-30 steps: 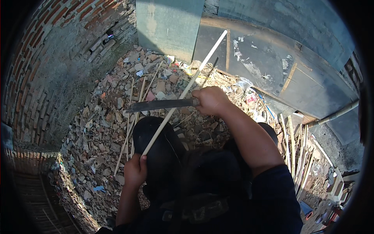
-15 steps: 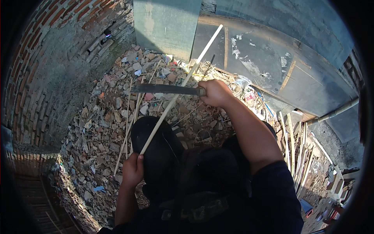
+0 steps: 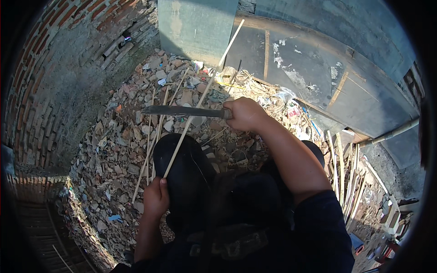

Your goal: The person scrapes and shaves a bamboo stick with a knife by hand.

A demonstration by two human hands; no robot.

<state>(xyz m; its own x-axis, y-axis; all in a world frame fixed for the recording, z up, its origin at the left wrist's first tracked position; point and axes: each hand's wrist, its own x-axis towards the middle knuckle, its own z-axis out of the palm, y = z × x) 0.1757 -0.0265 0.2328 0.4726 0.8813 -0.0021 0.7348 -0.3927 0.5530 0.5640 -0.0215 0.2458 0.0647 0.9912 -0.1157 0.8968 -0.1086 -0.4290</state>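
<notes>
My left hand is closed on the near end of a long pale strip, apparently bamboo, which slants up and away to the right over my dark-clad left knee. In my right hand is the handle of a machete, gripped in a fist. Its dark blade points left and crosses the strip about midway along. Whether the blade's edge touches the strip I cannot tell. More thin strips lie on the rubble just left of that knee.
Broken brick and stone rubble covers the ground, with litter among it. A brick wall rises on the left. Grey-blue panels stand ahead. Several pale strips lie in a bundle at right, below a pole.
The machete has shifted slightly left and down with my right hand. The strip's far end has swung left and upward, and it now shows a narrower side. My left hand stays nearly in place.
</notes>
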